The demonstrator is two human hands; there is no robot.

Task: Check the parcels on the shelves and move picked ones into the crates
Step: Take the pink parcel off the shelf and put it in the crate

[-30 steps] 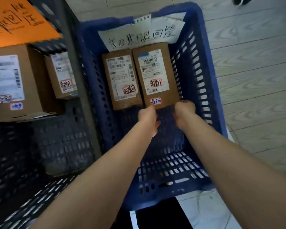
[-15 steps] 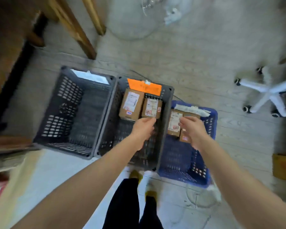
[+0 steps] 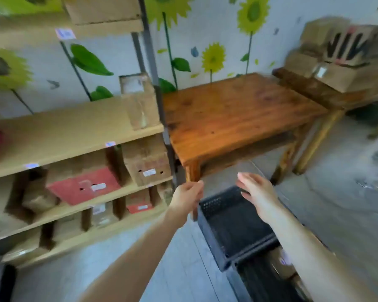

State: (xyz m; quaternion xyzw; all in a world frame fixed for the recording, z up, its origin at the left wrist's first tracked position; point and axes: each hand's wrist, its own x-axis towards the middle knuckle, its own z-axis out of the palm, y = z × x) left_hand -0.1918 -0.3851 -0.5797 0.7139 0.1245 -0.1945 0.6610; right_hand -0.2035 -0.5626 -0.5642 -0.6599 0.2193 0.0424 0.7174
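Note:
The view is blurred by motion. A wooden shelf unit (image 3: 74,136) fills the left side and holds several cardboard parcels, among them a tall one (image 3: 140,103) on the middle board, a brown box (image 3: 147,162) below it and a red box (image 3: 83,185). A dark empty crate (image 3: 234,223) stands on the floor at lower centre, with a second crate (image 3: 262,280) nearer me holding parcels. My left hand (image 3: 187,196) hangs loosely curled in front of the shelf end, holding nothing. My right hand (image 3: 256,190) is open above the dark crate, fingers spread.
An orange-brown wooden table (image 3: 231,114) stands right of the shelf, behind the crates. A darker bench (image 3: 327,92) at the far right carries stacked cardboard boxes (image 3: 340,53). A metal shelf post (image 3: 153,68) rises between shelf and table. Grey floor lies below.
My head has lifted from the crates on the floor to the shelves and table. Both hands have left the parcel in the blue crate and are now held out with nothing in them.

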